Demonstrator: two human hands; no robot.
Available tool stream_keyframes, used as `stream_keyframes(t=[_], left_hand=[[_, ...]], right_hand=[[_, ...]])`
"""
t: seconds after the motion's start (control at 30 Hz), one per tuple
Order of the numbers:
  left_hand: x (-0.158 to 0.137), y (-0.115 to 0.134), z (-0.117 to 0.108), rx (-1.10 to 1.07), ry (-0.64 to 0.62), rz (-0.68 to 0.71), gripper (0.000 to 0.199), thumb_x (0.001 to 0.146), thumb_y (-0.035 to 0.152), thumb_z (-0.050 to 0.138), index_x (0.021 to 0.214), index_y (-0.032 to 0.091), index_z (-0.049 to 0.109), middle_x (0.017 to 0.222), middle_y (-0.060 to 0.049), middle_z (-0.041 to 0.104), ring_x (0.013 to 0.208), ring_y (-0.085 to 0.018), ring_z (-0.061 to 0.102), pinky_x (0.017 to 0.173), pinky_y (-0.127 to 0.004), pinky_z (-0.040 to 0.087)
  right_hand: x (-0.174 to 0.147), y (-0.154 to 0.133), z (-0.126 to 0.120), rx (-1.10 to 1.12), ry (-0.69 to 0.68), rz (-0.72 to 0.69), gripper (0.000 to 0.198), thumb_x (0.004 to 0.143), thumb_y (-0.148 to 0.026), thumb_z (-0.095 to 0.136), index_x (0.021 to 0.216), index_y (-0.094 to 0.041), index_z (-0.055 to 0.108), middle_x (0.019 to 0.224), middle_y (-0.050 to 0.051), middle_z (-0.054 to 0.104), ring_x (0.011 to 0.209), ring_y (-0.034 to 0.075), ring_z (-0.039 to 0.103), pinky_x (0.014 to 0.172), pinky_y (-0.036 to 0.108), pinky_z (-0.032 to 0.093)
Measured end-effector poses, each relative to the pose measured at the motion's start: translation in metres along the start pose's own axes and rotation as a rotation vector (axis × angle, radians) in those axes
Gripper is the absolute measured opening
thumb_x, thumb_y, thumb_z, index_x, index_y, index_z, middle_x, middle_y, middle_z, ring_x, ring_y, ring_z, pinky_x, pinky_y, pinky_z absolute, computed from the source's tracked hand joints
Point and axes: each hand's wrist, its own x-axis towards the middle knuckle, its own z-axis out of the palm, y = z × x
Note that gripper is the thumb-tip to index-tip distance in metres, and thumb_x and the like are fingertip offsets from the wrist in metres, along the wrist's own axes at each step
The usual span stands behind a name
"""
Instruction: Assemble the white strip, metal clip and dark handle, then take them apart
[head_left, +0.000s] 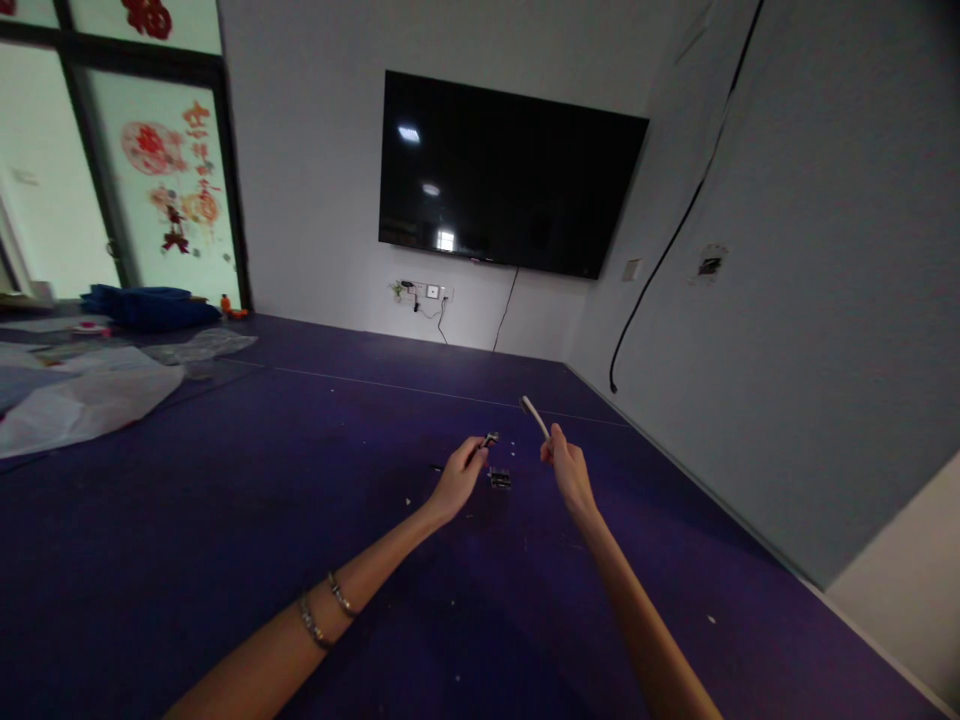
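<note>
Above the purple floor (300,560), the left hand (459,478) grips a small metallic part (491,439) and the right hand (568,467) a white-handled brush (535,416), both lifted but apart, while a dark board-like piece (500,480) lies unlifted below.

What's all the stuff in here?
Brush-like tool: one, whitish, near centre
Small piece: one, black and silvery, left of tool
Small block: one, dark, on purple surface
Scraps: several, white, scattered
Television: one, black, back wall
Wall sockets: several, white, below television
Cable: one, black, right wall
Glass door: one, pale with red, left
Heap: one, blue, before door
Sheets: several, whitish, left
Bracelets: two, silvery, left forearm
Left fingers: one set, bare, around small piece
Right fingers: one set, bare, around tool
</note>
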Motion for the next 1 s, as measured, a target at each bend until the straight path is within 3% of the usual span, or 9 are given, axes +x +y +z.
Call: stream_keyframes(t=[0.13,0.37,0.53,0.7,1.0], left_hand=[[0.000,-0.002,-0.002,-0.010,-0.027,-0.037,0.025,0.079,0.038,0.053,0.087,0.015,0.060,0.065,0.002,0.050,0.061,-0.011,0.044,0.060,-0.022,0.034],[0.002,-0.002,-0.005,-0.147,-0.066,-0.141,0.029,0.080,0.042,0.048,0.080,0.014,0.057,0.054,0.006,0.039,0.048,-0.007,0.035,0.047,-0.020,0.027],[0.000,0.001,-0.005,-0.363,-0.128,-0.268,0.031,0.078,0.046,0.051,0.074,0.016,0.049,0.051,0.009,0.028,0.040,-0.004,0.023,0.039,-0.018,0.016],[-0.004,0.002,-0.002,-0.411,-0.154,-0.340,0.032,0.076,0.048,0.053,0.072,0.017,0.046,0.049,0.010,0.026,0.038,-0.003,0.019,0.036,-0.017,0.012],[-0.005,0.002,0.000,-0.498,-0.149,-0.352,0.035,0.075,0.050,0.054,0.068,0.017,0.043,0.047,0.011,0.023,0.035,-0.002,0.016,0.033,-0.016,0.011]], right_hand=[[0.001,0.018,-0.003,-0.198,-0.030,0.015,0.057,0.080,-0.063,0.028,0.046,-0.019,0.042,0.042,-0.001,0.039,0.043,0.013,0.039,0.048,0.025,0.025],[-0.005,0.014,0.004,-0.424,-0.075,-0.134,0.057,0.083,-0.058,0.029,0.044,-0.019,0.043,0.044,0.002,0.044,0.044,0.014,0.043,0.046,0.026,0.020],[-0.004,0.021,0.002,-0.490,-0.038,-0.149,0.057,0.084,-0.056,0.028,0.044,-0.018,0.045,0.044,0.003,0.044,0.045,0.014,0.044,0.047,0.026,0.019],[-0.006,0.015,0.003,-0.465,0.003,-0.160,0.056,0.085,-0.054,0.027,0.051,-0.018,0.051,0.047,0.003,0.049,0.047,0.014,0.046,0.048,0.025,0.022],[-0.009,0.021,0.008,-0.499,0.039,-0.164,0.055,0.085,-0.054,0.028,0.051,-0.018,0.052,0.047,0.003,0.050,0.047,0.014,0.046,0.048,0.025,0.023]])
